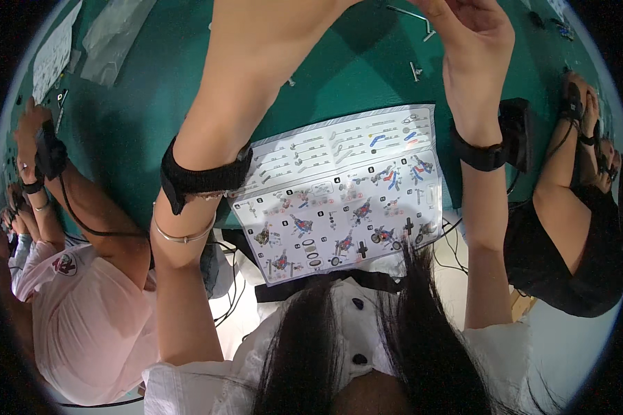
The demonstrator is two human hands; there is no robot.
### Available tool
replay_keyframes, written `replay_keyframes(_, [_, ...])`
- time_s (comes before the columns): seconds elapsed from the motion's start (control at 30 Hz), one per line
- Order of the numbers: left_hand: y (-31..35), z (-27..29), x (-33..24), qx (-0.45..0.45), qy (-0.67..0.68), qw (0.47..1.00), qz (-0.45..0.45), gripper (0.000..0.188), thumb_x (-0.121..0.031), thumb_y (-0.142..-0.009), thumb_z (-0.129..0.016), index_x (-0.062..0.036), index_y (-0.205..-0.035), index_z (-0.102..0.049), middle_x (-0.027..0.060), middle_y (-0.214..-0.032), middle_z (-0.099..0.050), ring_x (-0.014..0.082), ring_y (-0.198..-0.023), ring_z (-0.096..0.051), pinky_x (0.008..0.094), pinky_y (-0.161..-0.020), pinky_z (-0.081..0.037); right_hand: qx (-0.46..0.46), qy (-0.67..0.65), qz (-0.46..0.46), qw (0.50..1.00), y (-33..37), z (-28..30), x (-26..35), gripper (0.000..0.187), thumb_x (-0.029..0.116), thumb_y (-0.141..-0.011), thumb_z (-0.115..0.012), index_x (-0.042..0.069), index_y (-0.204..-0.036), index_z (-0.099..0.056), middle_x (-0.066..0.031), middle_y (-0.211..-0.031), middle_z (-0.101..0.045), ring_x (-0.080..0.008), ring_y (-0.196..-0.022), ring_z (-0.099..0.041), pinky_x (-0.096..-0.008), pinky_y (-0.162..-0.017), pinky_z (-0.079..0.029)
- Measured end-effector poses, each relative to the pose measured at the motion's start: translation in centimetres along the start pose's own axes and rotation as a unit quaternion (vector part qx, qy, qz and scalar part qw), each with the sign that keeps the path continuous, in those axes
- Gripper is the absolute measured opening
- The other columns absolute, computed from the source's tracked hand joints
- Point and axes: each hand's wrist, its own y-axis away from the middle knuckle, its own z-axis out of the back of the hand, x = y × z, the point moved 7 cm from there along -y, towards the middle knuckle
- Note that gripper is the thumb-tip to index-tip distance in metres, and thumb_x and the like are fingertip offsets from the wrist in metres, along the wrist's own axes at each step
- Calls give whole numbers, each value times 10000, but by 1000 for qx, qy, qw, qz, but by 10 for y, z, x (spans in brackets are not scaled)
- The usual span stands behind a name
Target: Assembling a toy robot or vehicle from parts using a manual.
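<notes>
Both forearms rose from the lower edge to the top of the frame. The right hand (474,28) showed only partly at the top right, its fingers curled inward, but whether it gripped anything could not be told. The left hand was cut off by the top edge, out of view; only its forearm with a black wrist strap (201,176) and a thin bracelet (183,237) showed. Another black strap (481,153) circled the right wrist.

Below and between the arms, at frame centre, an instruction sheet (339,190) lay flat on the green table (131,117), its lower edge hanging over the table's near rim. Small pale parts (415,70) lay on the table at upper centre, near the right hand. A clear bag (114,34) and a second sheet (52,52) lay at upper left.

Other people sat at both sides: one in a pink top (83,325) at lower left, one in black (567,256) at right.
</notes>
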Motion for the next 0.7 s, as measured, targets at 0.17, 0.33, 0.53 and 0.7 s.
replay_keyframes(0.17, [-2,-1,-1,16,9,999,-51,118,-15,-826,-681,44,-924,-654,50,-826,-669,77,-757,-617,172,-702,-494,3,-16,-18,1000,-1,1,-5,142,55,-866,-651,-6,-990,-619,-31,-927,-638,-79,-834,-598,-193,-757,-483])
replay_keyframes(0.33, [3,-5,-12,-3,-13,1000,-8,103,-3,-823,-678,51,-909,-660,70,-829,-676,91,-769,-630,183,-696,-501,8,-12,-31,999,-3,6,-12,147,88,-880,-642,-9,-989,-622,-32,-912,-636,-83,-824,-598,-197,-752,-487])
replay_keyframes(0.53, [-1,-3,-1,20,18,994,-105,63,25,-828,-654,63,-877,-653,84,-823,-670,100,-770,-634,190,-698,-505,30,-39,-11,999,-2,3,-10,149,109,-894,-630,-9,-983,-624,-37,-901,-636,-82,-799,-595,-204,-738,-489])
replay_keyframes(0.7, [2,-6,-11,13,-52,987,-151,49,37,-822,-652,69,-858,-649,78,-812,-660,90,-755,-619,189,-696,-500,18,-19,-20,999,-1,4,-12,147,107,-897,-625,-8,-989,-624,-35,-899,-636,-81,-810,-593,-208,-749,-488])
